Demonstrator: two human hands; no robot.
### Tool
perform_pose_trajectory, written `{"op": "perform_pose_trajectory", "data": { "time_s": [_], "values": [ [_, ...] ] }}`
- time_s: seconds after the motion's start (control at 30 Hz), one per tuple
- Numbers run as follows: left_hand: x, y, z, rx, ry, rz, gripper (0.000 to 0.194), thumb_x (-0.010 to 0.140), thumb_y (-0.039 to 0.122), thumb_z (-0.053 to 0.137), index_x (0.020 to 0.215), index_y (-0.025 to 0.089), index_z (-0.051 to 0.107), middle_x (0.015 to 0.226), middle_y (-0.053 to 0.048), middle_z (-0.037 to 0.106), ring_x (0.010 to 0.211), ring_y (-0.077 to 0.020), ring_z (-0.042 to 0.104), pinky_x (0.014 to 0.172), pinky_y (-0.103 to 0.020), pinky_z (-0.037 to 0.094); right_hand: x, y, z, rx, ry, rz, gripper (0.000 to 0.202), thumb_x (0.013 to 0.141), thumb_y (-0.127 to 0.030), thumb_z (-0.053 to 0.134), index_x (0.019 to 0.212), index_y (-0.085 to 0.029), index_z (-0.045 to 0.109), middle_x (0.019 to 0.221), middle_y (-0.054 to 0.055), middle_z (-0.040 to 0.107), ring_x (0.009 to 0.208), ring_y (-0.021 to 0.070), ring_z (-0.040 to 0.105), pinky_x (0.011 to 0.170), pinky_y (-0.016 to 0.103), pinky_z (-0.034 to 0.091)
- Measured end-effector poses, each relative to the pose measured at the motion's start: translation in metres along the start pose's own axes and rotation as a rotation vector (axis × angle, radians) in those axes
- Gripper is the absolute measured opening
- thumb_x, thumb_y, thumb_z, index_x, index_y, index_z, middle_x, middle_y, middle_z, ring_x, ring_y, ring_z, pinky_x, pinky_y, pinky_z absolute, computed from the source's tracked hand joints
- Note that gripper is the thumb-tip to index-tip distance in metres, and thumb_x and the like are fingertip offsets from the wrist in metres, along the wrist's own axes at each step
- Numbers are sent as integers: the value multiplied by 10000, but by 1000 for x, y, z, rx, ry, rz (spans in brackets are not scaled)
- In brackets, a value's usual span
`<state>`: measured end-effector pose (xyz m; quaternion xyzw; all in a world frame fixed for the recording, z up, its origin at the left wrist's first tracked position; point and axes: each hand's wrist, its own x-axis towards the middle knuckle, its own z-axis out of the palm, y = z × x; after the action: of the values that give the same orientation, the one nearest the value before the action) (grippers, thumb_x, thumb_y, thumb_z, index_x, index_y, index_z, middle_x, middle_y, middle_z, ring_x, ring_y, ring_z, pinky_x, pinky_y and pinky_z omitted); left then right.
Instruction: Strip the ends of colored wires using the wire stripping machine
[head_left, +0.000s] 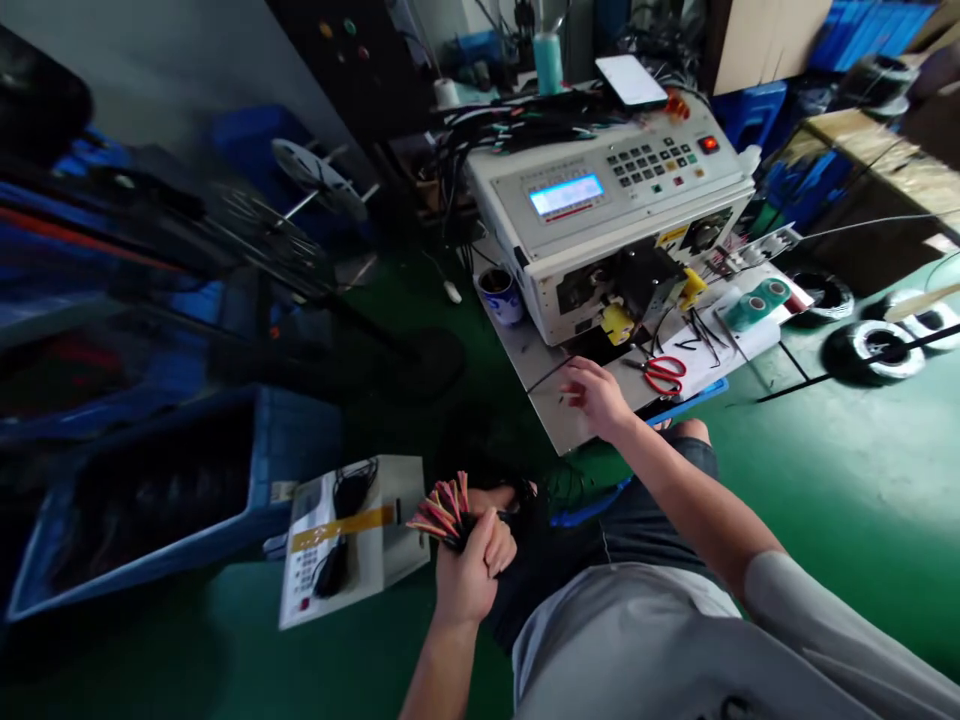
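Note:
My left hand (474, 565) is wrapped round a bundle of cables (444, 508), whose red and yellow wire ends fan out above the fist. Over the near left corner of the metal table (551, 405), my right hand (591, 393) has its fingers curled and partly spread, beside a thin black cable (547, 375) that reaches its fingertips. Whether the fingertips grip that cable is too small to tell. Behind the right hand stands a cable machine (540, 245) with a lit blue display and yellow parts at its front. Red-handled pliers (664, 374) lie right of the right hand.
A patterned cup (501, 298) stands left of the machine. Green rolls (757, 305) and short black wires lie on the table's right. A white box with tape (401, 560) and a blue crate (259, 450) are at the left. Wire coils (874, 352) rest on the floor at right.

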<state>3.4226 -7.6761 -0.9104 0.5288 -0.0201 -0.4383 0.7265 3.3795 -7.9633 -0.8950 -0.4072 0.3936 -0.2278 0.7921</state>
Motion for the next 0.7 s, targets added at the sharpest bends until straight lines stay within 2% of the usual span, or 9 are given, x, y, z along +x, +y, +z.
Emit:
{"op": "perform_pose_trajectory", "data": {
  "time_s": [0.07,0.17,0.23,0.47,0.7],
  "values": [
    [-2,1,1,16,2,17,508,833,508,908,751,212,505,453,125,326,377,-50,260,431,-200,218,1,-6,6,151,-33,-18,405,778,-360,775,1146,-223,677,1259,49,756,756,107,674,558,200,456],
    [-5,2,1,13,28,20,491,848,492,903,776,218,501,449,127,337,374,-54,283,437,-210,228,-1,-9,12,230,-18,-19,363,768,-328,766,1097,-207,675,1166,52,785,718,104,653,530,192,433],
    [-6,3,0,-11,47,28,477,879,469,876,776,223,480,446,124,351,372,-61,291,436,-219,233,0,-9,13,254,12,-9,351,756,-296,754,1085,-199,680,1109,52,796,692,103,638,515,190,418],
    [-6,0,-4,-36,42,10,359,884,407,872,898,240,555,445,134,399,359,-60,290,438,-222,238,11,-14,9,288,44,-35,307,753,-280,750,1044,-193,703,1015,38,803,651,103,610,499,198,405],
    [-4,0,-2,-40,58,-11,445,837,465,914,846,231,536,432,129,396,352,-56,319,422,-212,211,14,-21,10,276,85,-32,255,840,-353,751,1021,-175,732,917,40,788,623,101,597,496,200,401]
  ]
}}
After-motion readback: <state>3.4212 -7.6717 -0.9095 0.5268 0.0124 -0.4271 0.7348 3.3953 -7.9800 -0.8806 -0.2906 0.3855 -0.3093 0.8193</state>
